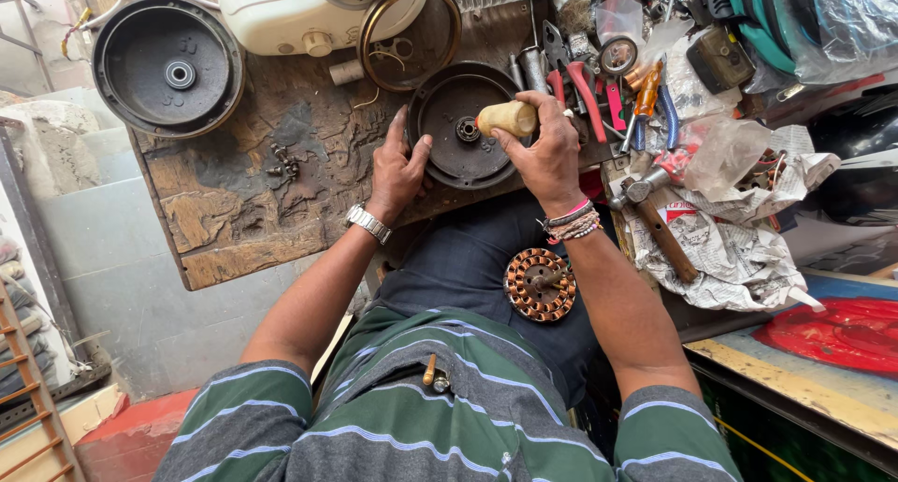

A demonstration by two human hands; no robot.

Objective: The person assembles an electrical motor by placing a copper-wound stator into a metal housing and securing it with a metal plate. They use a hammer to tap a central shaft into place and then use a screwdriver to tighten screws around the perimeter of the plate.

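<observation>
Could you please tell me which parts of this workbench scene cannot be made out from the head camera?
- Tool tip: the right hand holds a wooden handle over the round black housing; its working end is hidden by the hand.
- Housing's left edge: covered by the left hand.
- Small tools behind: too crowded to identify individually.
- White container: cut off by the top edge.

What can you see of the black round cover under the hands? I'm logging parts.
The black round cover is a shallow dark metal dish with a raised rim and a small hub at its centre. It lies flat, open side up, on the worn wooden bench. The left hand presses its left rim; the right hand holds a wooden-handled tool over the hub.
</observation>
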